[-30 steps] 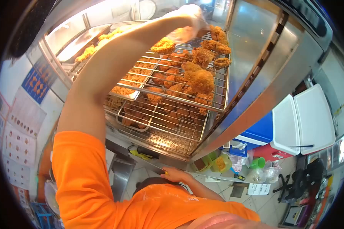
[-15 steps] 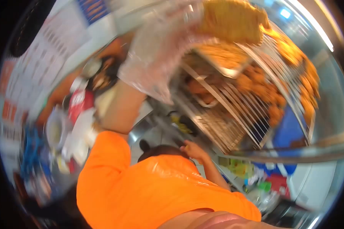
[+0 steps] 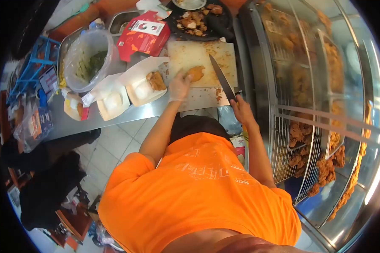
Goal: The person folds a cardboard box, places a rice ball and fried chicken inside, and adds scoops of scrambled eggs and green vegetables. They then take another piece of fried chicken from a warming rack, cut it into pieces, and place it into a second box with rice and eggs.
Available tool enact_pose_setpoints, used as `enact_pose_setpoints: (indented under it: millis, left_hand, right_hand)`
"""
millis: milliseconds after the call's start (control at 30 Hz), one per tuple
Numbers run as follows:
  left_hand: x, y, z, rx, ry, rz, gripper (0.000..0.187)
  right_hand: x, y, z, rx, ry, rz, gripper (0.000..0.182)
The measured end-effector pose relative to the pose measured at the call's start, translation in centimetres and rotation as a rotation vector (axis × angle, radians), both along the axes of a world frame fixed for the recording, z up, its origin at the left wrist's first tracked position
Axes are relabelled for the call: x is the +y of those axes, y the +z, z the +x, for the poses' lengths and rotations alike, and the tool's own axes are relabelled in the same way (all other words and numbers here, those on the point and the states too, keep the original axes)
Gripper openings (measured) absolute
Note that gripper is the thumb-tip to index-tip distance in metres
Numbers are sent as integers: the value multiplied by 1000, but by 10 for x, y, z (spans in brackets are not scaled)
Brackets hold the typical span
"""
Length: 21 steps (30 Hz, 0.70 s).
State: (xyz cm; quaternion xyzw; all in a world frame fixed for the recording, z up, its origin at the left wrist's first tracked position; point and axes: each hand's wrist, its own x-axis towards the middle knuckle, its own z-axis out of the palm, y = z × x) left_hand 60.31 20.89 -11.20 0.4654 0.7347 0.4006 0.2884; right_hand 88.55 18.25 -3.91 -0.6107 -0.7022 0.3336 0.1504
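Note:
A golden piece of fried chicken [image 3: 196, 74] lies on the pale cutting board [image 3: 221, 52]. My left hand [image 3: 180, 85], in a clear plastic glove, grips its left end with the fingers closed. My right hand [image 3: 242, 110] is wrapped round the handle of a long knife [image 3: 222, 78]. The blade points up and to the left over the board's right side, apart from the chicken. Crumbs are strewn over the board. Left of my left hand stands an open paper box [image 3: 133, 78] with a mound of rice and a brown fried piece [image 3: 156, 81].
Another rice box [image 3: 112, 98], a red carton [image 3: 144, 37] and a clear tub with greens [image 3: 88, 61] stand on the steel counter. A black pan [image 3: 200, 21] holds chopped pieces behind the board. At right, a glass display case [image 3: 312, 84] has racks of fried chicken.
My left hand has come down from the display racks to the cutting board with the golden piece. The view has swung toward the counter. The knife now shows clearly in my right hand.

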Motion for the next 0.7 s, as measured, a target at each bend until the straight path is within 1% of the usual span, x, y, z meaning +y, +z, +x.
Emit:
enact_pose_setpoints:
  millis: [33,67,100,133,167,200,233,267,333,367,433,500,533,567,633,700]
  left_hand:
    - [-1,11,-7,38,-83,-79,49]
    - [-6,7,-9,37,-71,-100,49]
    - [-11,4,-8,275,-26,32,48]
    - [-10,0,-7,516,14,174,46]
    - [-7,-12,-5,516,19,165,46]
    - [-6,-32,-2,314,56,164,42]
    - [-5,-38,2,111,96,162,39]
    - [-7,-42,4,110,105,158,39]
    - [-8,-32,6,-87,156,99,37]
    - [-8,-27,5,-85,170,99,37]
    - [-10,-19,5,-39,104,37,34]
    - [-15,-29,8,16,102,58,33]
    - [-7,-31,4,69,86,94,33]
    - [-7,-30,4,75,100,98,33]
    - [-9,-27,7,-6,104,91,32]
    - [-9,-29,7,47,87,124,32]
  right_hand:
    - [14,9,-15,-62,15,-71,30]
    - [21,12,-25,-126,27,-146,30]
    - [26,11,-34,-131,39,-169,30]
    - [33,8,-44,-124,79,-137,28]
    - [40,6,-52,-116,116,-100,27]
    - [45,5,-58,-86,143,-108,24]
    - [50,0,-61,-87,150,-113,24]
    - [56,-7,-64,-124,189,-103,23]
    - [63,-16,-71,-159,244,-88,22]
    - [66,-20,-76,-199,275,-61,22]
    - [71,-39,-81,-237,321,-35,21]
    - [71,-80,-87,-248,337,8,22]
    - [71,-109,-94,-291,273,32,21]
    - [76,-107,-105,-287,287,39,21]
    - [86,-85,-125,-303,238,-45,25]
    - [108,-64,-126,-270,257,-87,28]
